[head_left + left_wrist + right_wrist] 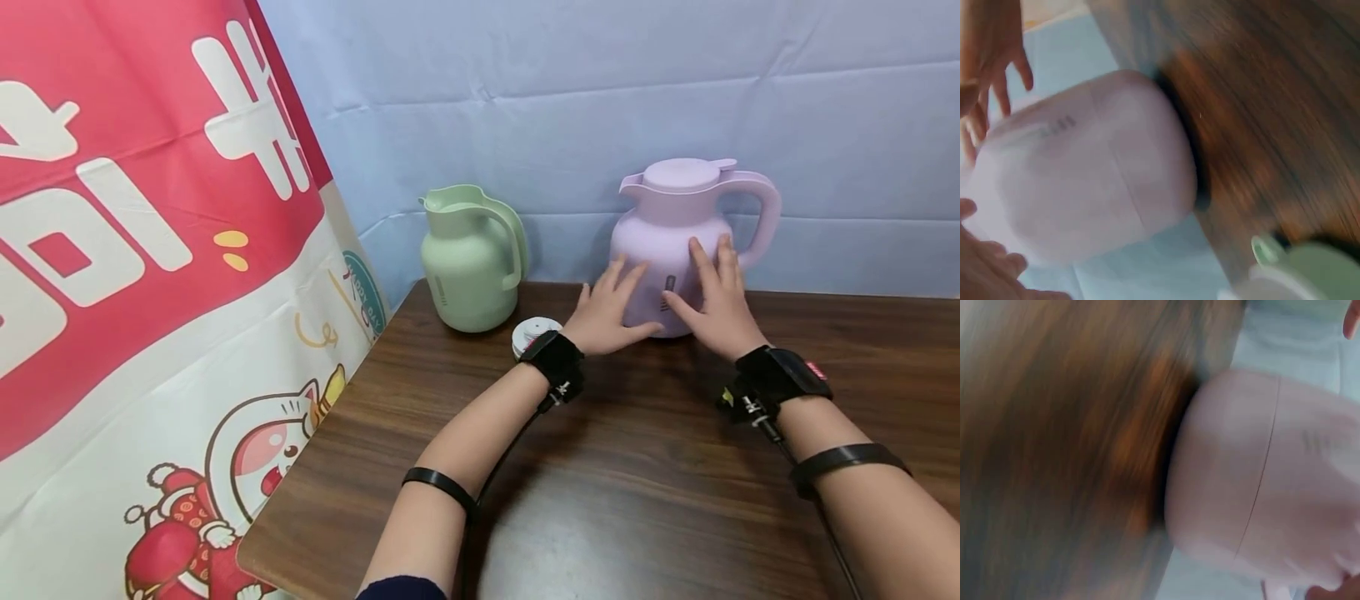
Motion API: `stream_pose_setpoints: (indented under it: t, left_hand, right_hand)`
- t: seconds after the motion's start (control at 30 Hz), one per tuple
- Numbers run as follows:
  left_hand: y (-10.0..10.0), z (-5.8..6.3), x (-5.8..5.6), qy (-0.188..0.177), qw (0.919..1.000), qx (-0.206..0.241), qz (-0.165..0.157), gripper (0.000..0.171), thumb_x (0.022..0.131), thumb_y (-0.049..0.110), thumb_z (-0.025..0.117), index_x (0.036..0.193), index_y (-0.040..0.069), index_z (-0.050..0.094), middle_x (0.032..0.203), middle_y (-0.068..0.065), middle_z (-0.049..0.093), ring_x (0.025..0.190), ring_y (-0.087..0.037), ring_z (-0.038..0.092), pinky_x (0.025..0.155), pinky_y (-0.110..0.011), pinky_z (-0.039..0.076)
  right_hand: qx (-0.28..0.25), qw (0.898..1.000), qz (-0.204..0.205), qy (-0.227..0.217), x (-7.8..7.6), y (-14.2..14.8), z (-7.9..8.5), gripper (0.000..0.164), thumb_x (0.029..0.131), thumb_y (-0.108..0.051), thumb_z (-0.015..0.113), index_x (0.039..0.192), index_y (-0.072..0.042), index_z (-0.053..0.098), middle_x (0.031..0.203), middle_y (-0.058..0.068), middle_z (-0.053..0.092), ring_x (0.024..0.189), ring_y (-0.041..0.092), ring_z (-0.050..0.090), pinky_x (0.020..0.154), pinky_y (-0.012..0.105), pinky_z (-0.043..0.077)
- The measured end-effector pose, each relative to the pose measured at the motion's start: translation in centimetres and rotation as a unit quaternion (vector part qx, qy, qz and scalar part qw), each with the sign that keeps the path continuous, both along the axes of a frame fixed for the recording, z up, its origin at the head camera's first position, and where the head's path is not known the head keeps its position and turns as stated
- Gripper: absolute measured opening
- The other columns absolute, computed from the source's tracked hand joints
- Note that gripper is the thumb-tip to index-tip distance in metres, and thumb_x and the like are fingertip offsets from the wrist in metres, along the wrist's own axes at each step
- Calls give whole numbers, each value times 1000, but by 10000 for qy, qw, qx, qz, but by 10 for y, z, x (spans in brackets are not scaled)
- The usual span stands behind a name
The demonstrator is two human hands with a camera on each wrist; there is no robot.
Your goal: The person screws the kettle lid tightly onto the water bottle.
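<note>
A lilac jug (pixel 678 225) stands upright at the back of the table, its lid (pixel 682 175) on and its handle pointing right. My left hand (pixel 609 310) is spread in front of the jug's lower left side. On the other side, my right hand (pixel 716 304) has its fingers stretched out before the jug's belly. Whether the fingertips touch it I cannot tell; both wrist views show the jug's body (pixel 1097 169) blurred. Left of it stands a green jug (pixel 472 258) with an uncovered mouth. A round white-topped piece (pixel 534 332) lies by my left wrist, partly hidden.
The brown wooden table (pixel 637 500) ends at a left edge beside a red and white printed cloth (pixel 187 350). Behind both jugs hangs a pale blue cloth (pixel 570 133). Cables run along both forearms.
</note>
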State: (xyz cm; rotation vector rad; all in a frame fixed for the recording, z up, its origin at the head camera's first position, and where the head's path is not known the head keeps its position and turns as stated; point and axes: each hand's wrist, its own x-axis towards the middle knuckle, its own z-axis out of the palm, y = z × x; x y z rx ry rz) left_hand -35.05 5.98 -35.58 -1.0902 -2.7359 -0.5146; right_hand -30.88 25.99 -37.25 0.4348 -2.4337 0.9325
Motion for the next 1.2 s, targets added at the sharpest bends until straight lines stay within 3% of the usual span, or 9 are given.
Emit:
stream_pose_setpoints:
  t: [0.13,0.23,0.37,0.47,0.57,0.7,0.8,0.9,1.2]
  left_hand:
    - [-30,10,-5,471,9978,459,79,83,89,49,61,153,20,17,159,-8,4,144,-21,2,111,-54,8]
    - [-61,14,-16,1333,9877,790,194,78,90,39,63,151,14,21,157,-10,11,144,-24,6,111,-53,6]
    - [-109,11,-40,2665,9480,1598,690,78,86,29,66,148,4,25,153,-19,19,143,-28,11,113,-50,8]
    - [-145,9,-58,3032,9154,2211,1459,84,83,32,68,147,1,23,153,-22,18,143,-30,10,113,-45,8]
    - [-176,13,-70,2384,9080,2581,2282,97,81,43,70,150,5,15,155,-20,10,143,-28,5,114,-44,7]
    - [-206,17,-78,957,9144,2738,2823,109,78,55,69,153,14,1,157,-17,-1,144,-25,-3,113,-46,6]
    - [-218,20,-82,171,9200,2678,2857,112,77,58,68,153,21,-5,157,-14,-7,144,-27,-4,113,-49,5]
    - [-222,22,-86,-251,9240,2611,2783,114,76,61,68,153,22,-6,158,-14,-6,144,-30,-1,113,-51,8]
    - [-219,17,-91,-768,9193,2960,2478,118,74,58,72,153,18,-6,158,-11,2,143,-27,11,110,-48,21]
  right_hand:
    - [-499,9985,-201,125,6,-13,4,76,93,-29,59,152,-5,16,155,23,-9,141,39,-11,106,65,1]
    - [-446,9985,-221,221,9,-25,9,78,92,-31,60,152,-6,17,155,23,-6,142,36,-10,107,64,-1]
    - [-235,9995,-37,199,13,-42,14,84,90,-32,63,153,-8,13,156,22,-4,142,33,-10,108,62,-2]
    - [-244,9996,157,43,17,-56,17,89,88,-32,67,153,-11,11,156,21,-2,142,32,-10,108,61,-1]
    - [-178,9989,402,-156,22,-70,17,94,86,-33,69,154,-12,7,156,21,-2,142,33,-8,108,61,0]
    - [-26,9958,802,-442,31,-91,13,101,84,-35,73,154,-18,1,157,17,-6,143,33,-7,109,59,0]
    - [-10,9924,1066,-621,40,-108,9,107,81,-34,76,154,-24,-2,157,12,-9,143,32,-8,110,58,1]
    - [-68,9887,1276,-779,48,-125,5,110,79,-35,78,153,-29,-3,158,7,-10,143,31,-8,108,61,3]
    - [-296,9716,2016,-1207,69,-155,-1,110,78,-43,77,152,-35,-4,158,1,-6,143,26,-6,107,62,10]
